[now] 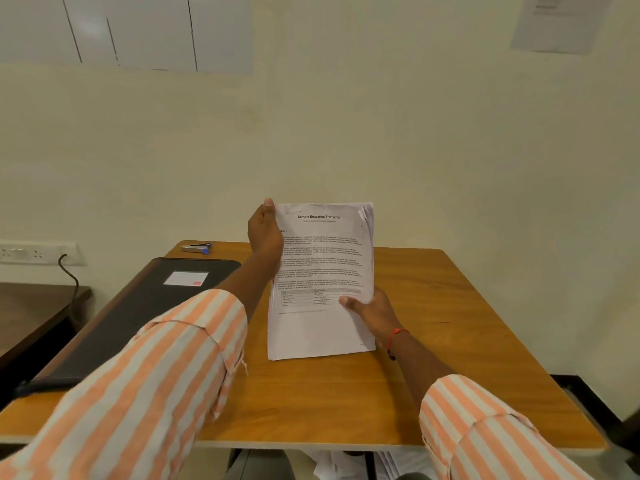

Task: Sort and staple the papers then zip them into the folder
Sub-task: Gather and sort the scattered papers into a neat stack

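Observation:
A stack of white printed papers, headed "Sample Education Transcript", stands upright on its bottom edge on the wooden table. My left hand grips the stack's upper left edge. My right hand holds the lower right edge, thumb on the front sheet. The sheets fan slightly at the top right corner. A black zip folder with a white label lies flat on the left of the table. A silver stapler with a blue tip rests at the table's far left corner.
A cream wall rises directly behind the table. A dark side table stands at the left below a wall socket with a black cable. More papers lie under the table near my knees.

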